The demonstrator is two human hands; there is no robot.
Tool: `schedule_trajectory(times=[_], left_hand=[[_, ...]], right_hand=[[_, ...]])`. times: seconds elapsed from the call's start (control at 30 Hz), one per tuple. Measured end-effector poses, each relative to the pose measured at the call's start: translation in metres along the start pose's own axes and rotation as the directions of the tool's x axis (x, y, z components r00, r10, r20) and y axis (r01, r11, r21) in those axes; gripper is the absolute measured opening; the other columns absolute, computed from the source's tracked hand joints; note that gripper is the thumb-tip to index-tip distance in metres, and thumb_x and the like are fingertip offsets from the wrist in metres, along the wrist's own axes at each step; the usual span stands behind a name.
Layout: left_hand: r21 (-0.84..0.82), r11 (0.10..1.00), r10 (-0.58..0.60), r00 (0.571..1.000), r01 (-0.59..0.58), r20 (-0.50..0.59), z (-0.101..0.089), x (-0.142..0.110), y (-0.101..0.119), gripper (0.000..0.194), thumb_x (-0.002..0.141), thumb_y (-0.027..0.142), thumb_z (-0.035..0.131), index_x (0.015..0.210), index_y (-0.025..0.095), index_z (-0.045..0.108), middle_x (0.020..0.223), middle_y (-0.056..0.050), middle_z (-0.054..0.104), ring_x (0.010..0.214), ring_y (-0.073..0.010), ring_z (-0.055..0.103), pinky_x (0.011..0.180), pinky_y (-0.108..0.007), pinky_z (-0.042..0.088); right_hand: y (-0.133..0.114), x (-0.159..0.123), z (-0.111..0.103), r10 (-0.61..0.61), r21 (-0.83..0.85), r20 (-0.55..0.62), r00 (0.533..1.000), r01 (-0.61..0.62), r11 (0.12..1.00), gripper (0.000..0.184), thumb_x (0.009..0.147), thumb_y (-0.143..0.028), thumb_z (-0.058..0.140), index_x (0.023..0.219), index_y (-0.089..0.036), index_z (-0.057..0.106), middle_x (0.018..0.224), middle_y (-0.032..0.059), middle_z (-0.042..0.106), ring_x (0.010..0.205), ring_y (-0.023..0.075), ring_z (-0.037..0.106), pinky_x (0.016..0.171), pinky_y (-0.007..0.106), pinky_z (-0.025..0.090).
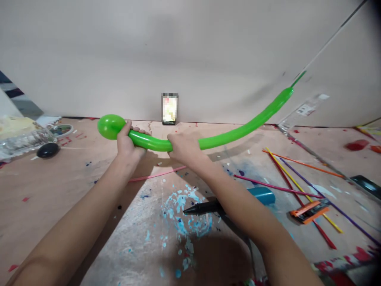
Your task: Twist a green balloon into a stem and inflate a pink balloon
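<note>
Both hands, left [126,145] and right [183,149], grip green balloon [226,135]; pump [208,206], loose balloon strips [300,188] below.

Quick count: one inflated green balloon [208,140], two hands on it, the left hand [126,142] and the right hand [183,149], plus one black-tipped pump [208,206] with a teal barrel lying on the table [74,186]. Uninflated long balloons lying loose: I make out at least six, namely one pink [157,174], one magenta [276,187], one orange [303,165], one yellow [300,188], one red [297,200] and one purple [327,200]. Also one phone [169,109] propped at the wall, one black oval thing [47,150] and one orange-and-black flat packet [309,210].
</note>
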State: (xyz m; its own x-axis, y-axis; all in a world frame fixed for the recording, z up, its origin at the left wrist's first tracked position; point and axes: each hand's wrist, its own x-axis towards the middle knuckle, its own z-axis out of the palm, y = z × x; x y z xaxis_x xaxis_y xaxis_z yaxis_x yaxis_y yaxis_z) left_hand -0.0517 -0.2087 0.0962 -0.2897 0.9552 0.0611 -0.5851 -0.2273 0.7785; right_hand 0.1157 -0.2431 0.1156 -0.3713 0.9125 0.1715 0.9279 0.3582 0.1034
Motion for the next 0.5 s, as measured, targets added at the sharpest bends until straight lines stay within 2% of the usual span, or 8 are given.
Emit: schedule_trajectory(times=[0.1,0.23,0.33,0.5], left_hand=[[-0.191,0.972,-0.139,0.99,0.138,0.009,0.018,-0.025,0.008,0.042,0.07,0.03,0.07,0.058,0.02,0.032,0.044,0.008,0.03,0.038,-0.0061,0.034,0.044,-0.022,0.041],[-0.182,0.964,-0.179,0.978,0.195,0.105,0.037,-0.055,0.013,0.046,0.073,0.026,0.061,0.054,0.02,0.019,0.04,0.009,0.014,0.032,-0.0049,0.017,0.036,-0.021,0.025],[-0.167,0.973,-0.138,0.982,0.16,0.132,0.042,-0.07,0.017,0.047,0.072,0.022,0.056,0.053,0.019,0.013,0.039,0.007,0.01,0.032,-0.005,0.014,0.035,-0.021,0.02],[-0.111,0.994,0.006,0.984,0.014,0.176,0.046,-0.09,0.02,0.053,0.069,0.025,0.06,0.05,0.018,0.011,0.04,0.006,0.009,0.033,-0.0048,0.015,0.037,-0.023,0.019]], right_hand=[[0.0,-0.013,-0.014,0.021,0.001,0.014,1.0,-0.021,1.0,0.018,0.074,-0.023,0.057,0.09,-0.02,0.063,0.088,0.0125,0.069,0.084,0.0293,0.065,0.069,0.036,0.046],[-0.004,-0.034,-0.026,0.017,0.014,0.001,1.0,-0.017,1.0,0.016,0.075,-0.02,0.056,0.088,-0.019,0.065,0.084,0.0128,0.07,0.081,0.0288,0.066,0.067,0.035,0.046],[-0.009,-0.041,-0.029,-0.006,0.053,0.0,1.0,0.006,0.999,0.017,0.078,-0.026,0.056,0.091,-0.02,0.065,0.084,0.013,0.07,0.08,0.0288,0.066,0.064,0.035,0.045],[-0.015,-0.043,-0.028,-0.023,0.149,-0.025,0.999,0.027,0.989,0.019,0.077,-0.025,0.055,0.093,-0.021,0.065,0.085,0.009,0.071,0.075,0.0271,0.066,0.06,0.033,0.044]])
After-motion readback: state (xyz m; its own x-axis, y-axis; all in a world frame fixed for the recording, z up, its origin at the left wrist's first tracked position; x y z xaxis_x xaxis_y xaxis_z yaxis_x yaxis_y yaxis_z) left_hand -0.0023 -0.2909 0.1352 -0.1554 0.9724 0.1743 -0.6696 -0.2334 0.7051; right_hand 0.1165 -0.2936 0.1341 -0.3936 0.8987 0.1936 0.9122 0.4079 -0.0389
